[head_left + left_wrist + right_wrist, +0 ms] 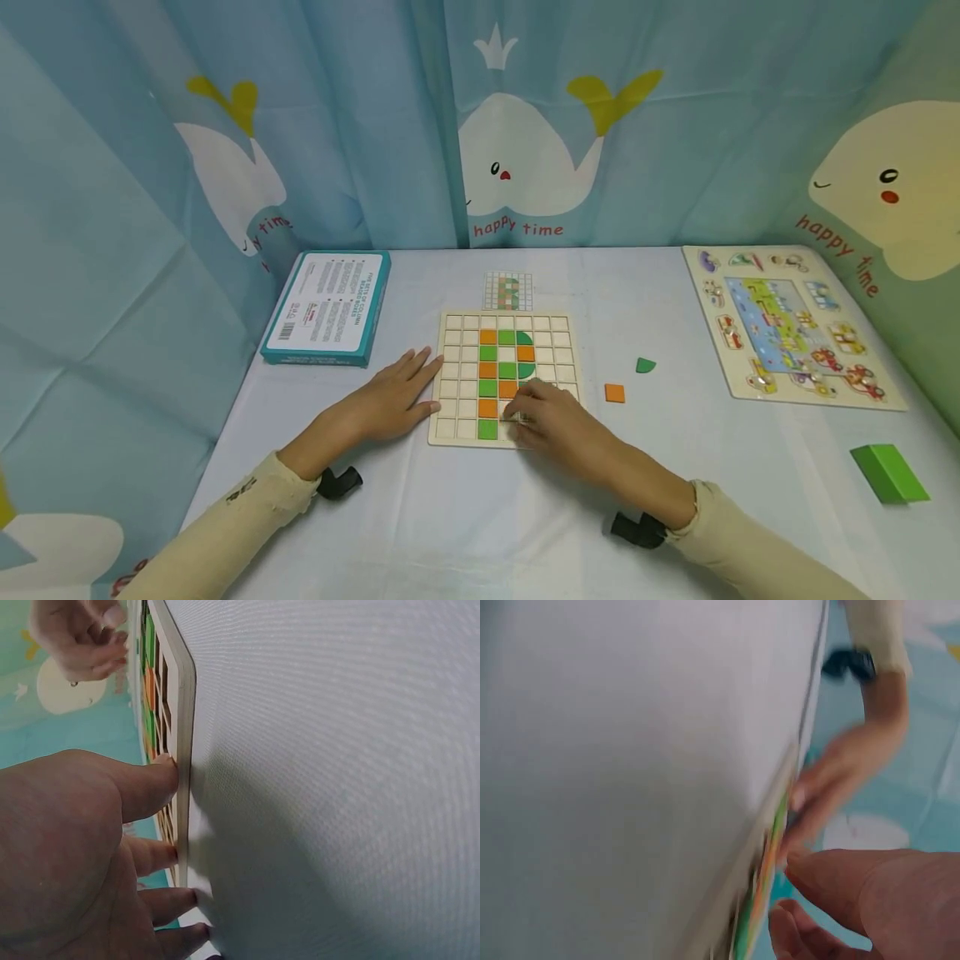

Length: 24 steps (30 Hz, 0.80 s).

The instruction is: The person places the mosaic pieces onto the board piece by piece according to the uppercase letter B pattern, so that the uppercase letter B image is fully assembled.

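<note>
A wooden grid board (456, 383) lies on the table, with orange squares (488, 369), green squares (487, 429) and green rounded pieces (524, 338) set in its cells. My left hand (393, 393) rests at the board's left edge, fingers spread; the thumb (154, 787) touches the rim in the left wrist view. Over the lower right of the board, my right hand (558, 425) has bent fingers, thumb and fingertips close together. The frames cannot tell whether a piece is between them. Right of the board lie an orange square (615, 392) and a green quarter-round piece (645, 365).
A small printed pattern card (508, 291) lies behind the board. At the back left is a teal-edged box (326, 308). A wooden picture puzzle (795, 325) lies at the right, with a green block (890, 473) nearer the front. A whale-print curtain (397, 125) hangs behind.
</note>
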Tool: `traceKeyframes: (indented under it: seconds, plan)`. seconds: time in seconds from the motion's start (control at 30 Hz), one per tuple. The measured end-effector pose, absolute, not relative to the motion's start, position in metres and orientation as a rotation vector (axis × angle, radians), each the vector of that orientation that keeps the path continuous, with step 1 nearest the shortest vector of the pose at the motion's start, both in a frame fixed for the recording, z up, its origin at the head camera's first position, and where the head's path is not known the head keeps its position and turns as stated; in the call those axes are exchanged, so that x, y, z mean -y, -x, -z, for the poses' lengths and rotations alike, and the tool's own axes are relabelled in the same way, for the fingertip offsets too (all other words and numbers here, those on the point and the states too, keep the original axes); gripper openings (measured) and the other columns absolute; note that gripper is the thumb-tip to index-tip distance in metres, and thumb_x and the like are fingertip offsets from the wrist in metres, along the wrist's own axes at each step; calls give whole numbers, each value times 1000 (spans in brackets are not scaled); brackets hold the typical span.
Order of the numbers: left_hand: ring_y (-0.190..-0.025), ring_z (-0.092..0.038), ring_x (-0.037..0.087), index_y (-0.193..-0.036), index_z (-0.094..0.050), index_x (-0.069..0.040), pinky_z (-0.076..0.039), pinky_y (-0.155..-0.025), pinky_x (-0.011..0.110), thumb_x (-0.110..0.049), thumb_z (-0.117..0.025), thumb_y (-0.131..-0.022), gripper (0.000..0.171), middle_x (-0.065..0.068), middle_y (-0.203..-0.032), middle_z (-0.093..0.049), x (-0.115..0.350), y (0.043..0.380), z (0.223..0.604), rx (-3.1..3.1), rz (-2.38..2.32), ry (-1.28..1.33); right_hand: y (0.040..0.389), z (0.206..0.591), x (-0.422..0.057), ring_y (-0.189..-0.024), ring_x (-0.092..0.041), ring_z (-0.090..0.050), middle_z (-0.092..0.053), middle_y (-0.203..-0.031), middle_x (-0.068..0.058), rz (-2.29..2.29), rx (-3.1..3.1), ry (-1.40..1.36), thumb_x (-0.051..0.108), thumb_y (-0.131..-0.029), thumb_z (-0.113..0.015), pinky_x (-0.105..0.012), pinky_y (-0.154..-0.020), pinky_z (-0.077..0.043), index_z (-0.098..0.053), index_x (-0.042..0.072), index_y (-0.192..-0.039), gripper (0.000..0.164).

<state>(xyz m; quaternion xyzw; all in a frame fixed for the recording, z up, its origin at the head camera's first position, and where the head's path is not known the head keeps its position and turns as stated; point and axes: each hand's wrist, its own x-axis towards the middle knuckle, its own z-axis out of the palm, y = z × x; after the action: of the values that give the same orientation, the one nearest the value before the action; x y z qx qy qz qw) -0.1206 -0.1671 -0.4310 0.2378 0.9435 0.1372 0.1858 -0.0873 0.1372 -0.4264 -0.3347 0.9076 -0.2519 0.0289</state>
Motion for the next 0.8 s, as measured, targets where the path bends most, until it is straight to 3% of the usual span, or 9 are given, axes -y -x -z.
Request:
traceKeyframes:
  seconds: [0.43, 0.63, 0.8]
  plan:
    - [-163, -10, 39, -170, -21, -12, -23, -128, 59, -44, -54, -110, 75, 15, -177, -14, 166, 120, 431, -2655, -402, -652, 110, 405, -241, -103, -34, -66, -57, -124, -23, 770, -2878, 622, 0, -95, -75, -47, -84, -57, -65, 0, -128, 35]
    - [-163, -11, 40, -170, -21, -12, -23, -128, 59, -44, -53, -110, 75, 15, -177, -14, 167, 120, 431, -2655, -407, -658, 112, 423, -256, -96, -24, -61, -61, -110, -15, 813, -2848, 637, -4, -95, -73, -36, -79, -56, -65, -2, -118, 25]
    - [-163, -10, 40, -170, -21, -12, -22, -129, 59, -44, -53, -110, 75, 15, -177, -14, 166, 119, 430, -2650, -408, -655, 112, 430, -259, -94, -22, -60, -62, -107, -11, 814, -2885, 705, -7, -94, -72, -34, -79, -56, -66, 0, -115, 22]
